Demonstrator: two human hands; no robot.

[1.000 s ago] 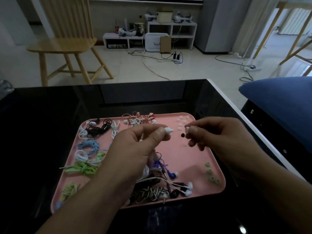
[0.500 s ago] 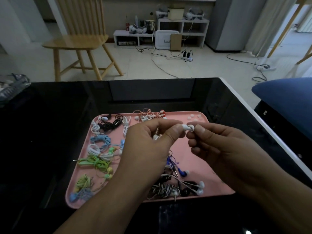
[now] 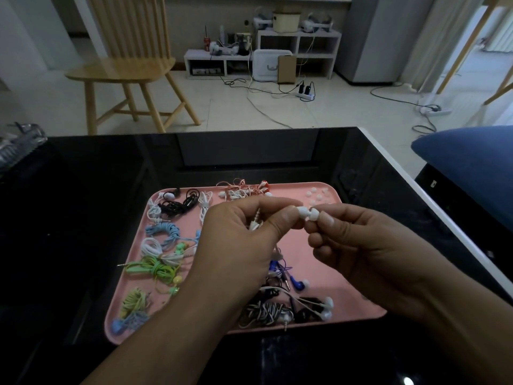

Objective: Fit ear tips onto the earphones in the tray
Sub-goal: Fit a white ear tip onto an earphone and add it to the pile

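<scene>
Above the pink tray (image 3: pixel 327 279), the left hand (image 3: pixel 236 245) pinches a white earbud (image 3: pixel 301 212) lying level, its nozzle pointing right. The right hand (image 3: pixel 369 245) pinches a white tip (image 3: pixel 313 214) against that nozzle; a second ago the two were apart.
</scene>
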